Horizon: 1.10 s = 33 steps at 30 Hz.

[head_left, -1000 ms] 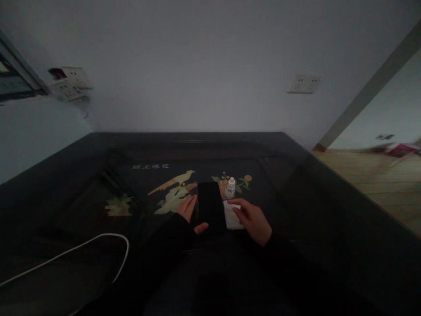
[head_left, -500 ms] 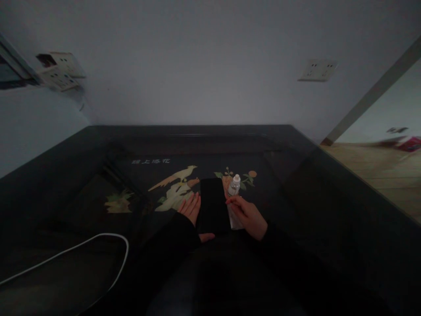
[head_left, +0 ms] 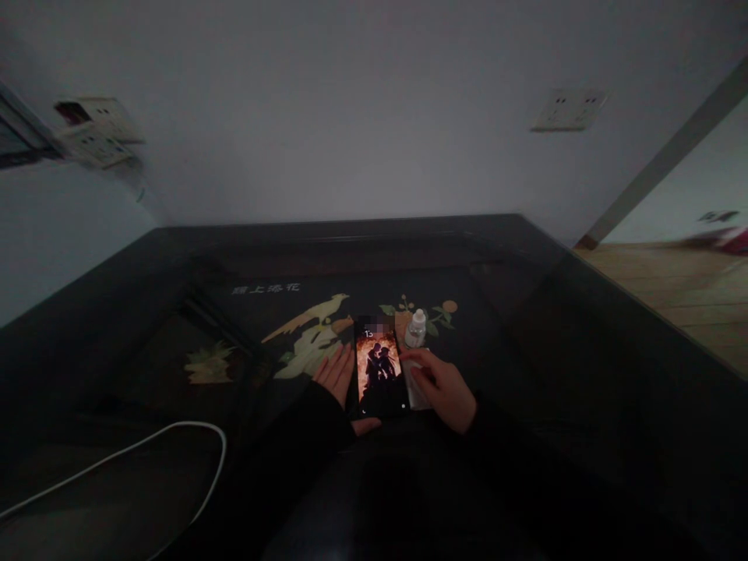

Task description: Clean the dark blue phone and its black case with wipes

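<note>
A smartphone (head_left: pixel 379 370) lies flat on the dark table, its screen lit with a picture of two figures against an orange glow. My left hand (head_left: pixel 336 374) rests flat along the phone's left side, fingers stretched out, thumb by its lower edge. At the phone's right edge, my right hand (head_left: pixel 441 386) has its index fingertip touching or very near the side; the thumb is apart from it and the other fingers are curled. A small clear bottle with a white cap (head_left: pixel 417 327) stands just beyond this hand. Under the right fingers lies a pale flat item (head_left: pixel 417 396), partly hidden.
The glossy black tabletop (head_left: pixel 496 312) carries a bird-and-flower design (head_left: pixel 315 312). A white cable (head_left: pixel 192 425) curves across its left front. Behind stands a pale wall with a socket (head_left: pixel 569 109) at right and more sockets (head_left: pixel 102 128) at left.
The phone's screen has gone from black to lit. My right index finger has shifted slightly at the phone's edge; my left hand stays alongside the phone.
</note>
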Available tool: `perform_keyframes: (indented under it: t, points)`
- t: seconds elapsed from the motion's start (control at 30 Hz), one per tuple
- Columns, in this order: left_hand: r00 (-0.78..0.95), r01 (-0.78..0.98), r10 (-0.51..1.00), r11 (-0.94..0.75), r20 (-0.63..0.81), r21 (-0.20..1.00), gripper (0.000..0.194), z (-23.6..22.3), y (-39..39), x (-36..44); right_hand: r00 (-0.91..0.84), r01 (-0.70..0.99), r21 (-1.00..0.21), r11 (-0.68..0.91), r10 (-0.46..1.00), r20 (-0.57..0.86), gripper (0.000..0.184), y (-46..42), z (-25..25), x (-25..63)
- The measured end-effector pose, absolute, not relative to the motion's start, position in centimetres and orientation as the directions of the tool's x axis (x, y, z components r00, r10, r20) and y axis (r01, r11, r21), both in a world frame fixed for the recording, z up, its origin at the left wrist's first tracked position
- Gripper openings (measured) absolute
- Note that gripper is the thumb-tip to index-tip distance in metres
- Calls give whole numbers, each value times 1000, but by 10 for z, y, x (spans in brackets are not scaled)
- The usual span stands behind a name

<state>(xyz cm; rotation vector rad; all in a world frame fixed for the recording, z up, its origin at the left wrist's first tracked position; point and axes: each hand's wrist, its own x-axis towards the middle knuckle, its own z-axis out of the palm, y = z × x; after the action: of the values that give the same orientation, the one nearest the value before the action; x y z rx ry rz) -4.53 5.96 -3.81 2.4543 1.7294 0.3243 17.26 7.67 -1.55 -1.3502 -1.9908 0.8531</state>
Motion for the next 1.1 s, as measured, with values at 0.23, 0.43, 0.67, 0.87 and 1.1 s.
perform_keyframes:
  t: [0.23, 0.43, 0.67, 0.87, 1.1]
  points:
    - [343, 901, 932, -361, 116, 239, 112, -38, 60, -48, -320, 571, -770, 284, 941, 111, 28, 75, -17, 170]
    - [367, 890, 919, -392, 146, 231, 110, -44, 61, -52, -328, 578, -760, 296, 938, 116, 31, 76, -16, 170]
    - [352, 895, 918, -387, 185, 221, 112, -49, 61, -52, -331, 599, -745, 294, 938, 104, 32, 76, -13, 169]
    - [353, 895, 923, -380, 151, 234, 113, -43, 60, -49, -336, 613, -732, 299, 936, 102, 32, 76, -12, 169]
    - [367, 882, 921, -389, 129, 266, 111, -40, 61, -50, -352, 629, -705, 329, 929, 119, 30, 75, -13, 169]
